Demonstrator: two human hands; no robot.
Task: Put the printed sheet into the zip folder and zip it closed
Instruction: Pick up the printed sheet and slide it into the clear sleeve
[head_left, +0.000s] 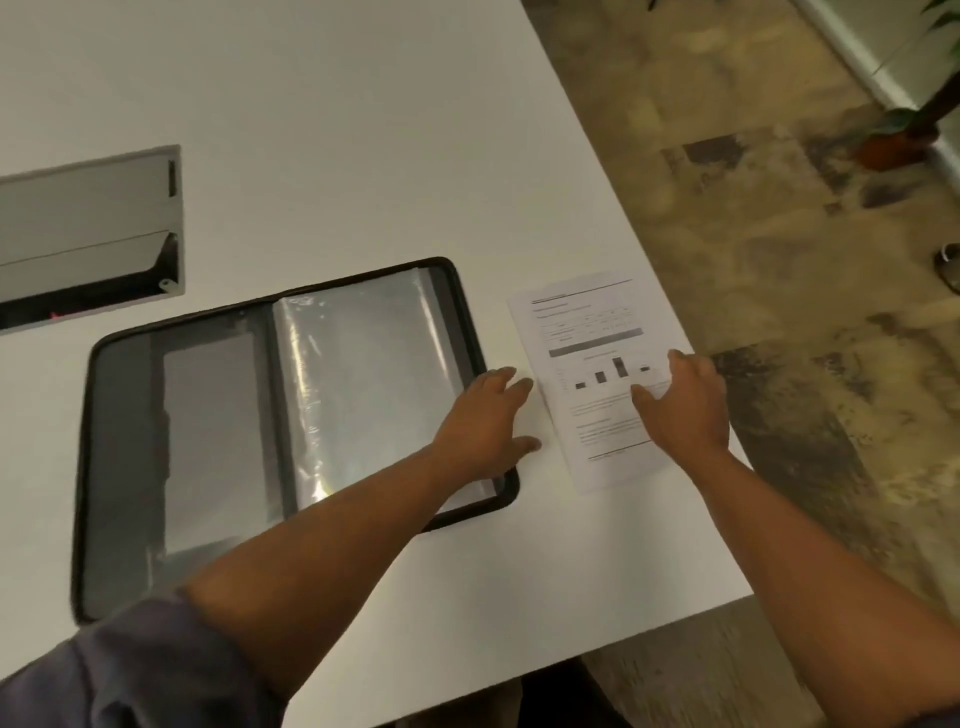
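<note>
The zip folder (218, 415) lies spread flat on the white table, black zip edging all round, clear plastic sleeves on its right half. The printed sheet (587, 332), with text and a small bar chart, lies flat just right of the folder near the table's right edge. My left hand (488, 421) hovers over the folder's right edge, fingers apart, reaching towards the sheet's left margin. My right hand (685, 405) rests on the sheet's right side with spread fingers, covering part of the print; it presses on the paper, and no grasp shows.
A grey cable hatch (88, 228) is set into the table (337, 130) at the left. The table's right edge runs diagonally close beside the sheet. Beyond it is mottled floor with a potted plant (904, 130) at the far right.
</note>
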